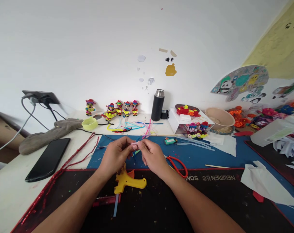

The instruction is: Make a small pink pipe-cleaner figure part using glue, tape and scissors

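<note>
My left hand (pixel 118 152) and my right hand (pixel 153 156) meet above the blue mat (pixel 197 152). Both are closed in a pinch on a small pale pink piece (pixel 135 143), mostly hidden by the fingertips. It may be a bit of pipe cleaner, but its kind is too small to tell. Below my left hand lies a yellow glue gun (pixel 131 182) with a clear glue stick (pixel 116 207) poking out of its back end. Scissors with red handles (pixel 178 165) rest just right of my right hand, their blades partly hidden.
Several pipe-cleaner figures (pixel 110 111) stand by the wall. Loose coloured pipe cleaners (pixel 127 126) lie in front. Further right are a black thermos (pixel 158 106) and a white box (pixel 178 123). At left are a phone (pixel 48 159), red tinsel stems (pixel 62 170) and a driftwood piece (pixel 50 134).
</note>
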The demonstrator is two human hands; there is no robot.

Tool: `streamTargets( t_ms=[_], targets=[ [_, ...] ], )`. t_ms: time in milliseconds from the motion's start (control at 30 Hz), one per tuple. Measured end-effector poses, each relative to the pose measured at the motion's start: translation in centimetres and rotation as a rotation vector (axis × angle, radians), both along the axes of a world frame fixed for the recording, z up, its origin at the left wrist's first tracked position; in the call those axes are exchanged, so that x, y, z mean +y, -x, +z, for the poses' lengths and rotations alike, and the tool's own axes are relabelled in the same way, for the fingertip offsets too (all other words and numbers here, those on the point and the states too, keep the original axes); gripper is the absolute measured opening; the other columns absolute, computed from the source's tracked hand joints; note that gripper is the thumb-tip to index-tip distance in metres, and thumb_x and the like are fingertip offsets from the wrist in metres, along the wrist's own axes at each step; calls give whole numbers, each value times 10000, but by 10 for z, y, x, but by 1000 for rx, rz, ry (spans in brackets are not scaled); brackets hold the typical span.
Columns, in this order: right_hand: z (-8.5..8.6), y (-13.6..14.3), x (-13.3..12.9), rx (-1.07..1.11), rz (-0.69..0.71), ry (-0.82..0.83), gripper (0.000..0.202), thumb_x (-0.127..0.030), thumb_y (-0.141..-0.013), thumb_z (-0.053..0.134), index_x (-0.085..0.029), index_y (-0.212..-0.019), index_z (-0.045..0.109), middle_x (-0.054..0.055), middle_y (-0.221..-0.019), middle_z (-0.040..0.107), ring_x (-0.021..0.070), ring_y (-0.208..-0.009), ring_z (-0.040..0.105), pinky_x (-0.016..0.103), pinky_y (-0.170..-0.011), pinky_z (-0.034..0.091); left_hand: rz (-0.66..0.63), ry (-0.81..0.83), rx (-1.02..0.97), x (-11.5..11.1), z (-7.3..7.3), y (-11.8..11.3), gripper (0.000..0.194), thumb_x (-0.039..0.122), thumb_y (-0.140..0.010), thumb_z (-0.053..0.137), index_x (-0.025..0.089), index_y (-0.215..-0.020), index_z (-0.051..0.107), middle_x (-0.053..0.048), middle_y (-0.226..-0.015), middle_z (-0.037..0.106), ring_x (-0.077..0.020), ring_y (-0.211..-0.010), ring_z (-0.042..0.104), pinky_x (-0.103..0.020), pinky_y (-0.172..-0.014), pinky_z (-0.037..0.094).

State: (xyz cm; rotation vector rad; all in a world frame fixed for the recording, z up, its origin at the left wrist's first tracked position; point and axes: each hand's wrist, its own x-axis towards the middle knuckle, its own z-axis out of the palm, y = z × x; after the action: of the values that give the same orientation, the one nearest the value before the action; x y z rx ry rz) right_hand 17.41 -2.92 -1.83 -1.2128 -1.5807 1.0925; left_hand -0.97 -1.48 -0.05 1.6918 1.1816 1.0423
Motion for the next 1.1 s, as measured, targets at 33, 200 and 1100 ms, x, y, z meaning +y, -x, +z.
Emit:
streamTargets(
  t_ms=[33,200,1100],
  targets=[
    [-2,0,0,-6,-4,2,525,-695,-1076,487,-225,-898,639,-59,-499,500,140,-440,480,262,-509,363,-5,5,-1,0,0,0,334,534,-913,724,208,-843,718,2,-656,669,-170,-567,584,-271,-549,431],
    [-9,0,3,-6,-24,0,536,-705,-1068,491,-233,-856,632,-55,-496,481,151,-448,479,267,-502,335,-3,15,26,0,-2,0,356,552,-904,738,204,-833,724,0,-664,673,-169,-566,588,-273,-556,440],
    [1,3,2,229,117,113,645,-807,-1018,480,-195,-931,663,-67,-552,507,100,-415,462,227,-436,348,-53,80,-111,0,0,-1,407,583,-850,816,186,-873,732,-8,-723,687,-152,-596,552,-263,-557,448]
  ],
)
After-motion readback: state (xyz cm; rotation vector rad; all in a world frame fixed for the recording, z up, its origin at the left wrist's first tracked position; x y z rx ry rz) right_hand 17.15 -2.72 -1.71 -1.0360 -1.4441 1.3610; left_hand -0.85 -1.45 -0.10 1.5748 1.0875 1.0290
